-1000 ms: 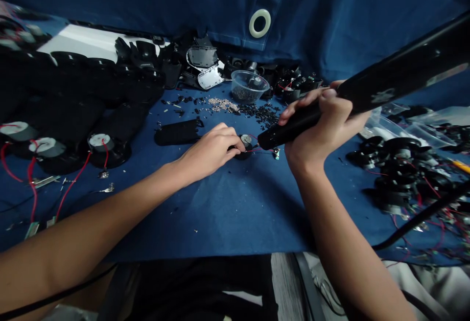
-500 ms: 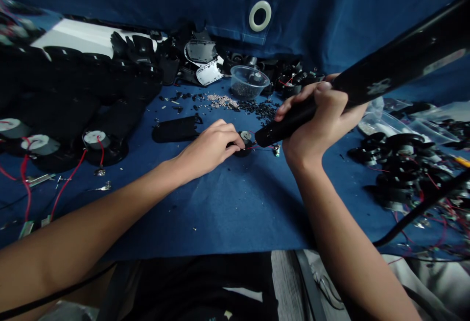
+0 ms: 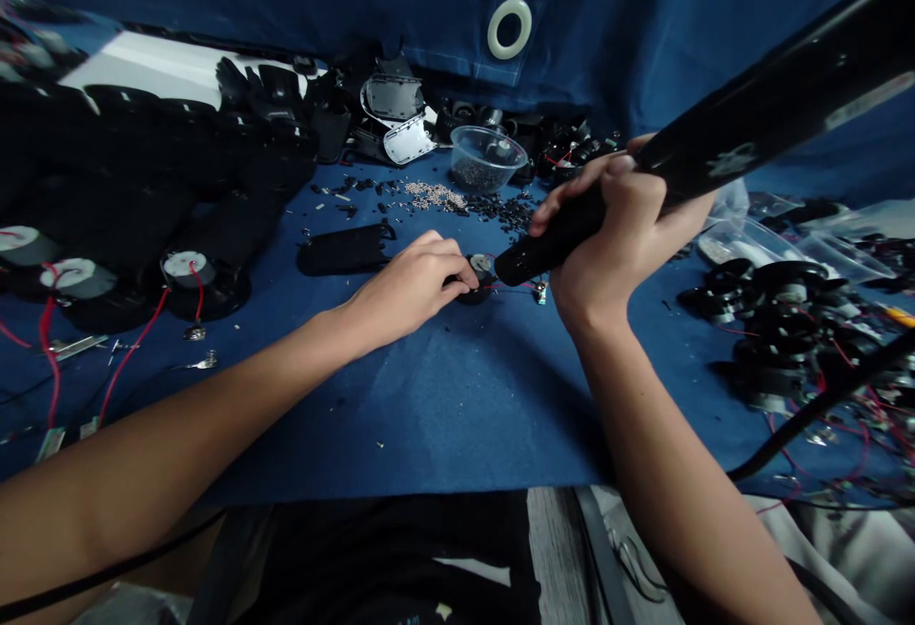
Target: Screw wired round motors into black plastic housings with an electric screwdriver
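Note:
My right hand (image 3: pixel 615 239) wraps around a long black handheld tool (image 3: pixel 750 134), which runs up out of the frame at the right. Its narrow tip sits just right of a small black speaker driver (image 3: pixel 476 293) with a pale centre. My left hand (image 3: pixel 411 287) grips that speaker with its fingertips on the blue cloth. Thin red wires (image 3: pixel 511 287) lead from the speaker to a tiny metal connector (image 3: pixel 540 293). The left fingers partly hide the speaker.
A clear plastic bowl (image 3: pixel 477 158) of dark granules and a scatter of small silver parts (image 3: pixel 435 194) lie beyond my hands. A black fabric pouch (image 3: pixel 344 250) is to the left. Wired speakers (image 3: pixel 187 282) and a heap of black speakers (image 3: pixel 772 339) flank the blue cloth.
The tool's tip has edged slightly left towards the speaker, and the view has shifted a little. Both hands keep their hold.

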A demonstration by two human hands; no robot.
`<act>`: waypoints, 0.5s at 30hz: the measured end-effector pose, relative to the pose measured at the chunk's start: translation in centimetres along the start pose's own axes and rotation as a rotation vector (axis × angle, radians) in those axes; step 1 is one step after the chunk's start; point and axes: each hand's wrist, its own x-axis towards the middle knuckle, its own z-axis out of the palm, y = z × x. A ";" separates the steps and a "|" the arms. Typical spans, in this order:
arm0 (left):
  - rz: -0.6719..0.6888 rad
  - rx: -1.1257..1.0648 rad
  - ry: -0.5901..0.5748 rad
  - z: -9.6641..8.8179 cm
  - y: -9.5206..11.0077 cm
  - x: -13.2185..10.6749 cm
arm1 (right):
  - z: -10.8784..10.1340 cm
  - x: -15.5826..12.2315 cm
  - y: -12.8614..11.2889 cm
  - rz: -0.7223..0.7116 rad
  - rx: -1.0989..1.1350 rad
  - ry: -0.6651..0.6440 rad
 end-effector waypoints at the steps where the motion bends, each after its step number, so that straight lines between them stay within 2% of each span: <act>1: 0.001 -0.003 0.002 0.0 0.0 0.0 | 0.1 -0.1 -0.1 0.000 -0.006 -0.004; 8: -0.017 -0.009 -0.004 0.0 0.1 0.0 | 0.2 -0.8 -1.1 0.111 -0.083 -0.050; 12: -0.024 -0.012 -0.008 0.0 0.1 0.0 | 0.5 -0.7 -1.3 0.194 -0.050 -0.176; 15: -0.024 -0.004 -0.009 -0.1 0.1 0.0 | 0.8 -0.7 -1.2 0.195 0.004 -0.278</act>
